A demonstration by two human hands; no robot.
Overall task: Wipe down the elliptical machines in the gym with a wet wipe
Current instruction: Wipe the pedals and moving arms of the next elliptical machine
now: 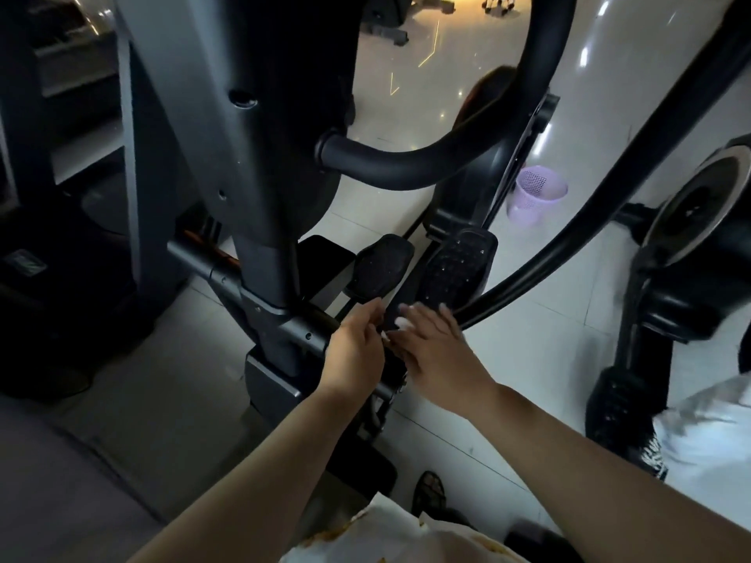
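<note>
A black elliptical machine [260, 164] fills the middle of the head view, its two studded pedals [459, 266] side by side low over the floor. My left hand [357, 347] holds the near end of the right pedal, thumb on top and fingers curled beside it. My right hand [435, 347] lies flat right next to it, fingers straight, pressing a white wet wipe [403, 322] onto the pedal's near end. Only small bits of the wipe show between the fingers. A curved black handlebar [406, 164] crosses above the pedals.
A lilac mesh waste basket [536, 193] stands on the pale tiled floor beyond the pedals. A second elliptical with a flywheel [699, 205] is at the right. A swing arm [569, 237] runs diagonally past my right hand. Dark equipment is on the left.
</note>
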